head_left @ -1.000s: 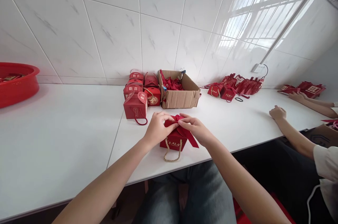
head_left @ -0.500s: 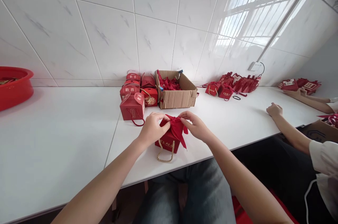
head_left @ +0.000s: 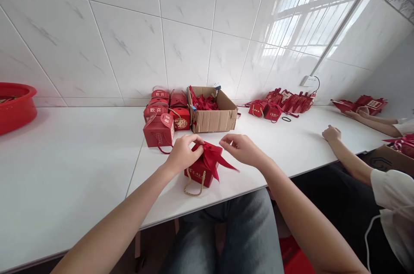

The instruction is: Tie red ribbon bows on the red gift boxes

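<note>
- Red gift box [head_left: 196, 176]: upright on white table [head_left: 80, 157], near the front edge; lettered, rope-handled face toward the person, angled slightly left; long axis indistinct.
- Tiled wall [head_left: 129, 41]: white, marbled, behind table.
- Basin [head_left: 19, 115]: red, far left; contents unclear.
- Carton [head_left: 215, 122]: cardboard, open, holding red ribbons [head_left: 203, 102].
- Left hand [head_left: 181, 152]: thumb and fingers pinching bow [head_left: 211, 156] atop box.
- Right hand [head_left: 242, 149]: fingers curled, tips slightly apart, just right of bow.

Red basin [head_left: 17, 114] cut off at left edge, ribboned box [head_left: 198, 165] partly hidden behind left fingers [head_left: 195, 138].
</note>
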Motion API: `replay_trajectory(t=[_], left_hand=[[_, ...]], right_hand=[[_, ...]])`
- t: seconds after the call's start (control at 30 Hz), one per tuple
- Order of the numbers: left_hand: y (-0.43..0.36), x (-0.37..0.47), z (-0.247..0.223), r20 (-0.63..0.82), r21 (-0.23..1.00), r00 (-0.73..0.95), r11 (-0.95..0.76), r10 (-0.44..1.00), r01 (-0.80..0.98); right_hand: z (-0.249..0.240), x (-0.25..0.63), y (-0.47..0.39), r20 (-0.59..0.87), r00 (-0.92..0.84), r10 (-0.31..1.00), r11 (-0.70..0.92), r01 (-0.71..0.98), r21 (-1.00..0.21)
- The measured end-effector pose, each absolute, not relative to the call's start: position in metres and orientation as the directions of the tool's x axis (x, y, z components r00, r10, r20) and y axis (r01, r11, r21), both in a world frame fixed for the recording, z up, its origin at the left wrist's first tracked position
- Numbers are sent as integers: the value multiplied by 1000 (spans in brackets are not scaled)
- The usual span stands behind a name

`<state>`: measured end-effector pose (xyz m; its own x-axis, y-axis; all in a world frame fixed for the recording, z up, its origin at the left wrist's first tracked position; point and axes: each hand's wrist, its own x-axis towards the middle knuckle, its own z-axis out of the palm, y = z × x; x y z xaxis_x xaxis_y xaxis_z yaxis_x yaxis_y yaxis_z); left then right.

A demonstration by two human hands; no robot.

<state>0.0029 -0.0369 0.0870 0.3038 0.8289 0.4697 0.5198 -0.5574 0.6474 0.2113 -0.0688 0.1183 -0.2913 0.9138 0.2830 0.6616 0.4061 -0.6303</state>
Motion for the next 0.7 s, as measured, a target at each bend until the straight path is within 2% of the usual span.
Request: replay_trajectory(t=[0.07, 0.17, 0.23, 0.43, 0.6, 0.7], left_hand=[[-35, 2, 89, 454, 653, 331, -562, 827, 508], [-35, 1, 93, 420, 672, 364, -555, 831, 490], [-35, 1, 97, 383, 700, 370, -527, 847, 482], [-31, -6, 109, 305, 731, 409, -487, 860, 478], [-24, -14, 117, 193, 761, 435, -414, 880, 500], [-23, -16, 121, 129, 777, 470, -383, 873, 499]], right_hand=[[119, 211, -60, 311, -300, 902, 432, 642, -634], [112, 203, -48, 264, -427, 865, 476, 533, -700], [107, 194, -43, 294, -471, 832, 524, 492, -695], [101, 184, -46, 427, -489, 761, 648, 529, -548], [96, 187, -46, 513, -552, 658, 746, 572, -342], [95, 187, -45, 489, -578, 653, 753, 560, -345]])
